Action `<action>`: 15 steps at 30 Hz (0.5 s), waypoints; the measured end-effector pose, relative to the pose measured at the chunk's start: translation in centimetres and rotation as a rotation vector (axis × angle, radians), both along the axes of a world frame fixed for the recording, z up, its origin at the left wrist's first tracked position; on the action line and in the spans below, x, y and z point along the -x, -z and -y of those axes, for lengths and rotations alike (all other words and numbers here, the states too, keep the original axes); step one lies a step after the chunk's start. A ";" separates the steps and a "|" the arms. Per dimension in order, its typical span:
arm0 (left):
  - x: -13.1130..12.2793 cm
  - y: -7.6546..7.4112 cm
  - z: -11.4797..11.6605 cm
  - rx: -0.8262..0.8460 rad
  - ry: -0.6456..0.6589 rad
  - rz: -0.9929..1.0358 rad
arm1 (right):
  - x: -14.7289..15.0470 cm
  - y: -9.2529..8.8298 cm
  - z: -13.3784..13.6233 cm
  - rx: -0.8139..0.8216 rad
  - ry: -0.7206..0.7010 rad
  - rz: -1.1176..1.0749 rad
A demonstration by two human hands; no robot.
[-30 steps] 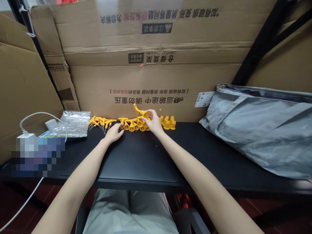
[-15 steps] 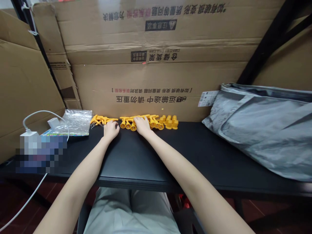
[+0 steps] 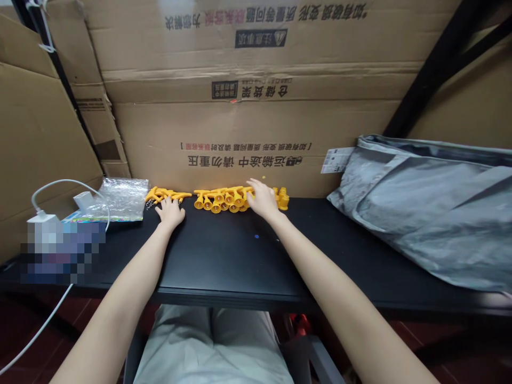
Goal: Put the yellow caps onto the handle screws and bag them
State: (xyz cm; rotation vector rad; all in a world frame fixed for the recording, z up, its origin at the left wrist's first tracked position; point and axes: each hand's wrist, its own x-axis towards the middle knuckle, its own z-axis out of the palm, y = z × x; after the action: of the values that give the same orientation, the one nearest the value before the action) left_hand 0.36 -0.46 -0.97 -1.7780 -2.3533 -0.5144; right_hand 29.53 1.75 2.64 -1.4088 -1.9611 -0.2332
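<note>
Left hand lies flat, fingers spread, touching the yellow horn-shaped pieces lined along the black table's back edge, right hand covers their right end, grip unclear; a sideways nudge probably topples the row.

Both my arms are stretched far forward, bare to the elbow and almost straight, drawing closer together toward the wrists. My left hand lies palm down with the fingers spread and flat, holding nothing. My right hand reaches a little farther out, palm down too, its fingers extended and angled leftward, loosely curved and not closed. My left forearm and right forearm slant inward from the lower corners.
</note>
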 end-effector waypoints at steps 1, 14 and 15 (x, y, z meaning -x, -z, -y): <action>0.0 0.0 0.0 0.002 0.025 -0.009 | -1.1 0.2 -0.3 -0.033 0.018 -0.051; 0.0 1.0 -0.8 0.012 0.138 -0.092 | -7.0 3.6 -2.0 -0.093 0.204 -0.237; -0.1 1.0 -0.8 0.014 0.129 -0.087 | -7.0 3.6 -1.9 -0.090 0.196 -0.226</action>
State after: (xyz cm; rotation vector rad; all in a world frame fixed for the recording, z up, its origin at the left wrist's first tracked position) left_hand 0.43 0.35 -1.98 -1.9262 -2.2013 -0.4289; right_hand 36.48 3.66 -0.92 -1.5002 -1.6133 -0.2371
